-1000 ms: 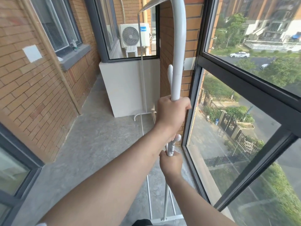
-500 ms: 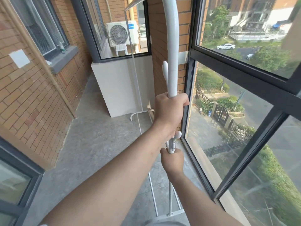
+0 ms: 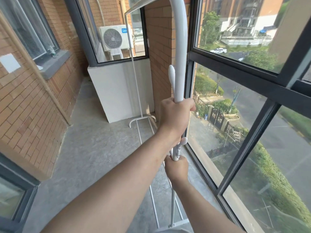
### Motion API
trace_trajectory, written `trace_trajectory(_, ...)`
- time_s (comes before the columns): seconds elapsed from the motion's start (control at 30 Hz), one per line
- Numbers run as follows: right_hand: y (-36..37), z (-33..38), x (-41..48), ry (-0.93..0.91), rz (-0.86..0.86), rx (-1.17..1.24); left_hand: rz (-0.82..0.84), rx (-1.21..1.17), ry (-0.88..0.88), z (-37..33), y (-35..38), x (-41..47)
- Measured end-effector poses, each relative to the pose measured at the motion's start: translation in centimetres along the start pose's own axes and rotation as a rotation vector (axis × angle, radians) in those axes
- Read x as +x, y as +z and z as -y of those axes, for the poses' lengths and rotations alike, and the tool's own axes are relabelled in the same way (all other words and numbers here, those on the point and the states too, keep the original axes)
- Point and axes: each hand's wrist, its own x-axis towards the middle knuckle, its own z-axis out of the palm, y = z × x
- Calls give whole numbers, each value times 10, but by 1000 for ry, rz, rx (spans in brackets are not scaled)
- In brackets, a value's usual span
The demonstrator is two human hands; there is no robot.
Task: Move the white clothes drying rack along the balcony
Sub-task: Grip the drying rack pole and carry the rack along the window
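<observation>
Grey concrete floor (image 3: pixel 94 148) runs down a narrow balcony, with a brick wall (image 3: pixel 25 106) on the left and a dark-framed window (image 3: pixel 235 68) along the right, looking out over a street and gardens far below. At the far end a low white wall (image 3: pixel 121 91) closes the balcony under another pane, and an air conditioner unit (image 3: pixel 115 38) sits behind that glass.

You are holding the white drying rack (image 3: pixel 180 47) right in front of you, close to the right-hand window. Its near upright pole rises between your hands and curves overhead out of view at the top. A thin far pole (image 3: pixel 134 73) comes down to a curved foot (image 3: pixel 143 118) resting on the floor just in front of the white wall. Thin rails run along the floor from that foot back toward you, ending at a base bar (image 3: pixel 178 223) at the near bottom edge.

Your left hand (image 3: pixel 175 118) is closed in a fist around the upright pole, above a small white peg (image 3: pixel 182 142) that sticks out toward the window. Your right hand (image 3: pixel 176 169) grips the same pole lower down, just under that peg, fingers wrapped round it. Both forearms are bare and reach in from the near side.
</observation>
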Motion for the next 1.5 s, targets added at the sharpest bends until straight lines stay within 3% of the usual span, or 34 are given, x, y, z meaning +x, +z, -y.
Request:
trace_trajectory(0.5, -15, -13, -55, -7, 11, 3, 3, -23, 2, -6, -12, -58)
trace_trajectory(1.5, -156, -56, -168, -51, 101, -28, -139, -32, 26, -20, 72, -230)
